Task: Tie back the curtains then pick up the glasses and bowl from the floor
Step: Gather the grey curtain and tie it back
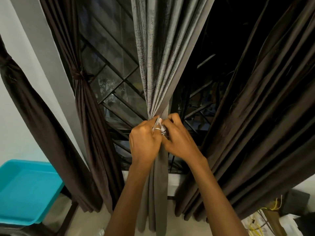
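The left hand [144, 138] and right hand [177, 137] meet knuckle to knuckle at the gathered waist of the grey curtain [163, 57], each clenched around the bunched cloth and pinching a pale tie strip [159, 124] that shows between their fingers. A ring [157, 129] sits on one finger at the join. The curtain's long axis runs straight up and down through the hands, fanning wide above the grip and hanging in narrow folds below it. Both hands are equally close, so the knot looks like a job for both. To the left a brown curtain [81, 82] is already knotted back; another dark curtain [255, 108] hangs loose on the right. A turquoise tray [25, 189] lies low left. Glasses and bowl cannot be made out, and no writing is legible.
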`<move>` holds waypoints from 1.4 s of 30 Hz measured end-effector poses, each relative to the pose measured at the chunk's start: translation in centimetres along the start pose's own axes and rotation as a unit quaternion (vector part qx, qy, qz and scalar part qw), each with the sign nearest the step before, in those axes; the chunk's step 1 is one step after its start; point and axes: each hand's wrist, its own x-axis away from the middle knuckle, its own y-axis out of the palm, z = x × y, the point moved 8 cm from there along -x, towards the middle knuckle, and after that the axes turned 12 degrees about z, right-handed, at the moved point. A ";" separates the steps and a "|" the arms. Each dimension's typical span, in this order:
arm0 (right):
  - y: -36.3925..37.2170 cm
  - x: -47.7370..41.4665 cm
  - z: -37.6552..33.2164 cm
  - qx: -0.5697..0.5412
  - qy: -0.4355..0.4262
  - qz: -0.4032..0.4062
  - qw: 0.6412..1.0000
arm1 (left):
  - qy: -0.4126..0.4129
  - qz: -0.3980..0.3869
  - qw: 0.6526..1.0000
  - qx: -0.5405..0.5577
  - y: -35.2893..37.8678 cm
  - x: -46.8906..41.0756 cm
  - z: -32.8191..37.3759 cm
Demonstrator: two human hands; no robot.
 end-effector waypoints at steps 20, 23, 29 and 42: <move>4.2 5.5 2.6 -0.668 0.491 0.079 0.553 | -0.050 -0.011 0.998 0.040 0.7 0.0 -0.5; 5.1 5.1 2.8 -0.687 0.488 0.081 0.533 | -0.063 -0.015 0.996 0.055 0.5 0.1 -0.6; 5.3 5.4 3.5 -0.682 0.471 0.093 0.552 | -0.155 -0.082 0.969 0.174 1.3 0.6 -2.1; 2.1 6.6 2.5 -0.429 0.512 0.196 0.718 | -0.163 -0.084 0.961 0.208 0.4 0.9 -2.6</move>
